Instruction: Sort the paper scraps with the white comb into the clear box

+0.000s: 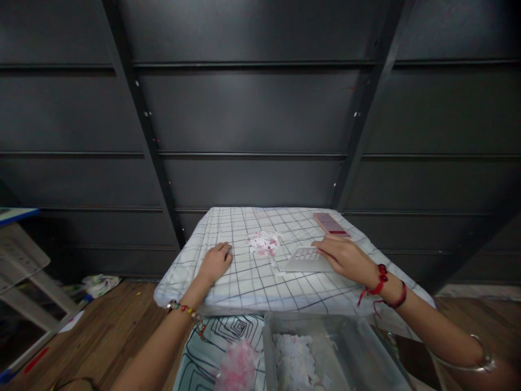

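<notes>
My right hand (345, 258) pinches the upper right edge of a white sheet with rows of cut-out holes (303, 262). The sheet lies tilted low over the grid-patterned cloth. Left of it sits a small pile of white and pink paper bits (264, 243), with a few loose pieces by the sheet's left corner. On the cloth left of the pile rests my left hand (215, 262), palm down and fingers loosely extended, apparently holding nothing. Beyond my right hand lies a flat mauve booklet or box (330, 224) with a red strip.
A clear plastic bin (345, 347) with white paper pieces (295, 358) stands before the cloth-covered table (252, 288). Left of the bin is a pink-and-white bag (238, 366). A dark panelled wall (252, 114) rises behind; a white stand (24, 260) is at left.
</notes>
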